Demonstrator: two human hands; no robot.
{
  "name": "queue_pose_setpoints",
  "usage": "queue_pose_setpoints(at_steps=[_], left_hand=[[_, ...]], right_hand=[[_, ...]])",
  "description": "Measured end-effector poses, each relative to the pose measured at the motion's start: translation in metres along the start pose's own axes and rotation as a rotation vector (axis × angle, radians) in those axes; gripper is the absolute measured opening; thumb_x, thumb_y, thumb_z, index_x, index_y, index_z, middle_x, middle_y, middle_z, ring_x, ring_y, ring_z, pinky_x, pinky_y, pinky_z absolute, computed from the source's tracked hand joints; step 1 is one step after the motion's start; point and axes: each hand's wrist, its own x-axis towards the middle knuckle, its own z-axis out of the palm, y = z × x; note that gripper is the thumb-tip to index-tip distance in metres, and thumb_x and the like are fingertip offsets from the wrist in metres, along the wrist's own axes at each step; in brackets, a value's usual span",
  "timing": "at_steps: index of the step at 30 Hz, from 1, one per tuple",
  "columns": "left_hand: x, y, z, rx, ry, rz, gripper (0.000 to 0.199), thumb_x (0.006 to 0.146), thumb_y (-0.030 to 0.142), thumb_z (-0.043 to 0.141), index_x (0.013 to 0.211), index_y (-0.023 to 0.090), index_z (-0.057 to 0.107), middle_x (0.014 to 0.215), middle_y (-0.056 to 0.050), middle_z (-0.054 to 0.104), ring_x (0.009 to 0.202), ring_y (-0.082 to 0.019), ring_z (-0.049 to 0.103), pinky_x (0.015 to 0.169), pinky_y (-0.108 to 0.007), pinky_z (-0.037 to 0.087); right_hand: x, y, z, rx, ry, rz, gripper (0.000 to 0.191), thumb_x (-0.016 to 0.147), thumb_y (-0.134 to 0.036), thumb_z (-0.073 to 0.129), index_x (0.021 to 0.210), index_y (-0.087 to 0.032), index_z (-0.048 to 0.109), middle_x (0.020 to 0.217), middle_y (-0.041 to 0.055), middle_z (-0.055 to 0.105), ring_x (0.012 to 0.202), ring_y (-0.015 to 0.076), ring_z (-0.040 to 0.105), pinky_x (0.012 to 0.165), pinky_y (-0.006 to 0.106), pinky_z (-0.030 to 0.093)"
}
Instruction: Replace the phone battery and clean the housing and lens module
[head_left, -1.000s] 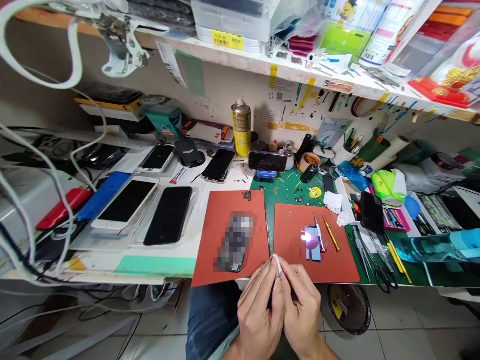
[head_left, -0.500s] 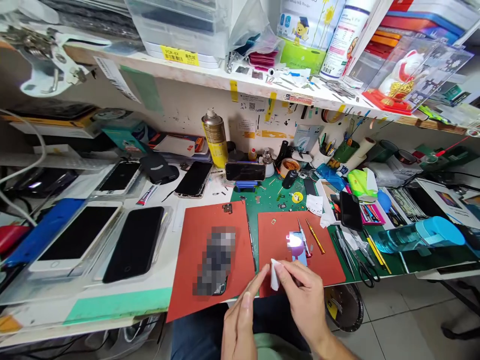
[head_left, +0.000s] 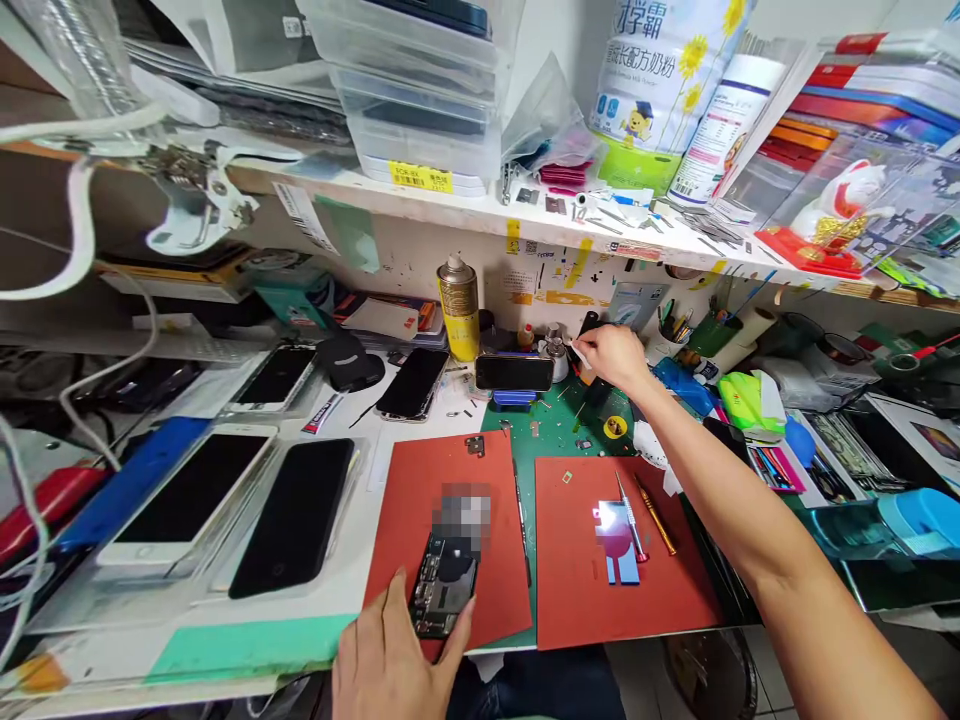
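An opened phone [head_left: 444, 580] with its inner parts showing lies on the left red mat [head_left: 397, 475]; its upper part is pixelated. My left hand [head_left: 401, 645] grips its lower end, thumb on the right edge and fingers on the left. Far forward, my right hand [head_left: 611, 355] pinches a small white wipe [head_left: 577, 352] beside the metal-topped dispenser bottle [head_left: 555, 355]. On the right red mat [head_left: 559, 590] lie a shiny bluish piece [head_left: 622, 568], a silver screwdriver [head_left: 631, 515] and a gold screwdriver [head_left: 656, 517].
A phone [head_left: 514, 373] rests on a blue stand, beside a yellow spray can [head_left: 459, 310]. Several phones, including a black one [head_left: 292, 520], lie at left. A blue bottle [head_left: 885, 525] lies at right. A shelf [head_left: 450, 205] overhangs the back.
My hands have parted. The left moved onto the phone on the left mat; the right reached forward with the white wipe to the dispenser bottle. The camera view shifted.
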Motion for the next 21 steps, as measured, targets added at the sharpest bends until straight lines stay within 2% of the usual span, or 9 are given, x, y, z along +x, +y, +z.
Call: queue_pose_setpoints(at_steps=[3,6,16,21], left_hand=[[0.001,0.008,0.004,0.071,0.008,0.03,0.083,0.104,0.071,0.032,0.14,0.0,0.055,0.115,-0.025,0.068,0.102,-0.041,0.065,0.086,-0.052,0.052],[0.004,0.012,0.005,0.087,-0.008,0.021,0.077,0.106,0.065,0.031,0.136,0.0,0.058,0.109,-0.023,0.067,0.101,-0.04,0.064,0.084,-0.05,0.052],[0.011,0.012,0.006,0.036,-0.163,-0.104,0.065,0.092,0.056,0.057,0.135,0.008,0.059,0.11,-0.019,0.063,0.102,-0.04,0.063,0.088,-0.051,0.053],[0.016,0.012,0.009,-0.043,-0.184,-0.186,0.064,0.087,0.053,0.061,0.133,0.009,0.059,0.113,-0.018,0.059,0.105,-0.039,0.063,0.09,-0.05,0.055]], right_hand=[[0.024,-0.005,0.011,-0.058,-0.078,-0.004,0.027,0.107,-0.041,0.062,0.113,-0.019,0.077,0.118,0.0097,0.078,0.109,0.0238,0.074,0.099,0.042,0.057],[0.033,-0.006,0.017,-0.101,-0.133,-0.014,0.031,0.106,-0.044,0.066,0.121,-0.018,0.071,0.125,0.0084,0.073,0.111,0.0229,0.072,0.101,0.047,0.059],[0.044,-0.005,0.028,-0.163,-0.205,-0.024,0.031,0.106,-0.042,0.067,0.127,-0.019,0.069,0.13,0.0094,0.071,0.114,0.0239,0.071,0.1,0.046,0.06],[0.048,-0.005,0.029,-0.171,-0.216,-0.014,0.032,0.106,-0.042,0.067,0.128,-0.019,0.069,0.131,0.0096,0.07,0.114,0.0243,0.071,0.1,0.047,0.06]])
